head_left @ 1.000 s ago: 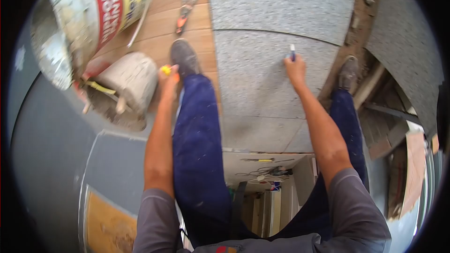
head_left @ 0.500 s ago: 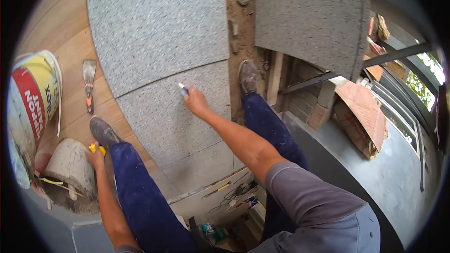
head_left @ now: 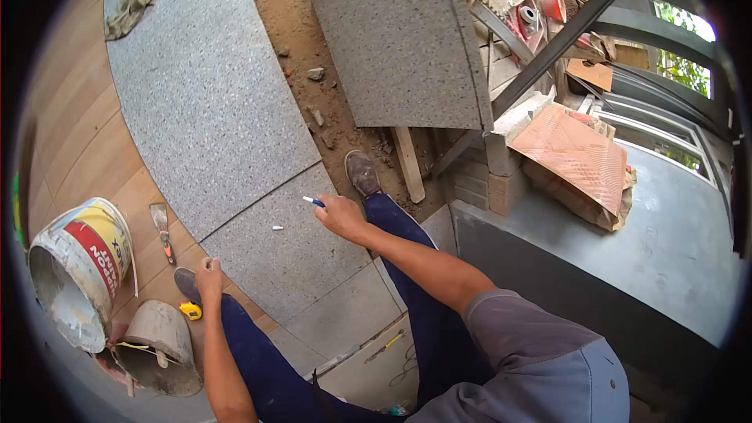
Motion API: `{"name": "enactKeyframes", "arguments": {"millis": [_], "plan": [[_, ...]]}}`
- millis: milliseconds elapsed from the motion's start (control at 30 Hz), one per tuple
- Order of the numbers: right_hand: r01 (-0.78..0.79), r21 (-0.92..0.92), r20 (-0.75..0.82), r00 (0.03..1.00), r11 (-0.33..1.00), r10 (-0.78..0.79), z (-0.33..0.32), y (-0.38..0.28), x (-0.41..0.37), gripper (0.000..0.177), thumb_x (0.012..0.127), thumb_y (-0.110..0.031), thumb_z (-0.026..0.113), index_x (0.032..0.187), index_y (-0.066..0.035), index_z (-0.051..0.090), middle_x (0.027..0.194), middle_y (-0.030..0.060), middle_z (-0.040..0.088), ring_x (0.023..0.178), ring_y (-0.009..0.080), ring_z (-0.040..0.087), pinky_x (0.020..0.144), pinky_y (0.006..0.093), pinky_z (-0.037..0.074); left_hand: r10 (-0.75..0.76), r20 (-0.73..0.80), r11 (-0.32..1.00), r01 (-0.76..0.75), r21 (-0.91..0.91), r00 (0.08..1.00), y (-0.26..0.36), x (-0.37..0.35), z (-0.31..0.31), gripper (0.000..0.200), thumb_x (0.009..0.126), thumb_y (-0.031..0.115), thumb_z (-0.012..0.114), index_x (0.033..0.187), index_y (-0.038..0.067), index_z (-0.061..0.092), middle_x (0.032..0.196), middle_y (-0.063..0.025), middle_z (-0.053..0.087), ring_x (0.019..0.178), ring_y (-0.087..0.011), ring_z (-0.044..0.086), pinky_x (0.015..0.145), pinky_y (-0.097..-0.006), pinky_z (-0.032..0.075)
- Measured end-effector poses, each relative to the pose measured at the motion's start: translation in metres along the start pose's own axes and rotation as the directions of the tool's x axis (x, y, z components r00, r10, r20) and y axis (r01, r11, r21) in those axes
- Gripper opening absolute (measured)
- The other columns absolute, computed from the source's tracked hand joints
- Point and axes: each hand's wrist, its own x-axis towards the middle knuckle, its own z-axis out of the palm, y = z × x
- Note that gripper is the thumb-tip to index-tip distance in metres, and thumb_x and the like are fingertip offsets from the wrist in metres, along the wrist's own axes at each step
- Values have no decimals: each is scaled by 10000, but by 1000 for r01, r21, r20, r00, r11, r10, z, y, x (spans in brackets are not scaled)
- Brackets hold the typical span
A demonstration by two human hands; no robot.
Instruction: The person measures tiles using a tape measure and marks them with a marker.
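My right hand (head_left: pixel 342 217) is closed around a marker pen (head_left: pixel 317 202) with a blue body and a white end, just above the speckled grey tile (head_left: pixel 274 188). A small white piece (head_left: pixel 277 228), perhaps a cap, lies on the tile left of that hand. Near my left shoe, my left hand (head_left: pixel 209 278) has its fingers curled together; what is in them, if anything, is hidden. Just below it, a yellow tape measure (head_left: pixel 190 311) rests on the floor, apart from the fingers.
A scraper (head_left: pixel 162 233) lies on the wood-look floor beside a paint bucket (head_left: pixel 90 258) and a dirty grey bucket (head_left: pixel 160 345). A rag (head_left: pixel 131 9) lies on the far tile. At right are bare soil (head_left: pixel 313 102), a tilted tile (head_left: pixel 407 47) and stacked broken tiles (head_left: pixel 576 157).
My left hand has let go of the tape measure and moved up and right. A white piece now lies on the tile. The view has shifted, and my right hand still holds the marker pen.
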Motion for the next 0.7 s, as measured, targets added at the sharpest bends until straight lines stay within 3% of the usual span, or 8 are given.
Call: {"name": "enactKeyframes", "arguments": {"millis": [267, 333, 467, 533, 567, 633, 667, 700], "plan": [[77, 118, -346, 938, 990, -32, -173, -15, -46, 324, 968, -321, 607, 925, -2, 647, 804, 275, 653, 795, 474, 651, 680, 526, 496, 193, 74, 981, -190, -42, 978, 93, -30, 35, 375, 937, 311, 645, 1081, -27, 720, 1026, -231, 734, 979, -349, 708, 879, -410, 531], [236, 13, -517, 834, 972, -195, -218, -13, -54, 262, 959, -262, 641, 937, -3, 672, 776, 263, 644, 743, 433, 662, 646, 484, 498, 201, 119, 977, -191, -91, 972, 108, -36, 39, 388, 935, 315, 642, 1091, -32, 719, 1035, -228, 735, 986, -347, 708, 884, -405, 531], [5, 1, -770, 638, 1000, -2, -327, 3, -80, 287, 923, -295, 705, 913, -9, 678, 851, 218, 683, 792, 393, 684, 703, 456, 527, 251, 149, 967, -239, -91, 957, 143, -54, 36, 406, 938, 326, 638, 1099, -38, 716, 1052, -231, 734, 997, -348, 709, 888, -399, 533], [-116, 140, -857, 483, 983, 179, -383, 42, -81, 422, 892, -366, 745, 1051, 20, 685, 983, 229, 709, 917, 384, 696, 804, 445, 535, 245, 185, 969, -232, -85, 952, 163, -63, 30, 418, 942, 333, 635, 1109, -42, 712, 1062, -232, 733, 1003, -350, 709, 891, -397, 533], [-133, 87, -893, 429, 987, 136, -411, 63, -80, 665, 838, -456, 787, 1204, 78, 633, 1128, 264, 696, 1074, 395, 673, 929, 437, 513, 258, 187, 966, -250, -66, 948, 169, -64, 28, 418, 945, 333, 633, 1114, -41, 710, 1066, -232, 733, 1005, -350, 709, 893, -395, 533], [-256, 104, -853, 474, 961, 219, -460, 104, -69, 961, 756, -576, 825, 1318, 148, 536, 1239, 340, 633, 1198, 437, 615, 1034, 436, 474, 278, 196, 960, -278, -30, 940, 181, -64, 33, 418, 952, 334, 628, 1124, -39, 707, 1075, -231, 732, 1009, -350, 708, 898, -392, 532], [-268, -75, -890, 452, 961, 56, -476, 145, -50, 1083, 709, -646, 834, 1351, 158, 497, 1265, 356, 612, 1211, 449, 604, 1034, 446, 478, 286, 204, 958, -284, -40, 936, 188, -72, 28, 416, 955, 333, 626, 1127, -37, 706, 1077, -229, 733, 1012, -347, 708, 902, -391, 531], [-239, -47, -867, 493, 970, 80, -493, 153, -42, 1185, 655, -703, 838, 1372, 163, 465, 1267, 370, 603, 1220, 462, 596, 1030, 457, 483, 300, 202, 954, -295, -56, 932, 208, -76, 24, 414, 958, 332, 624, 1130, -35, 706, 1080, -227, 734, 1015, -345, 708, 907, -389, 531]]}}
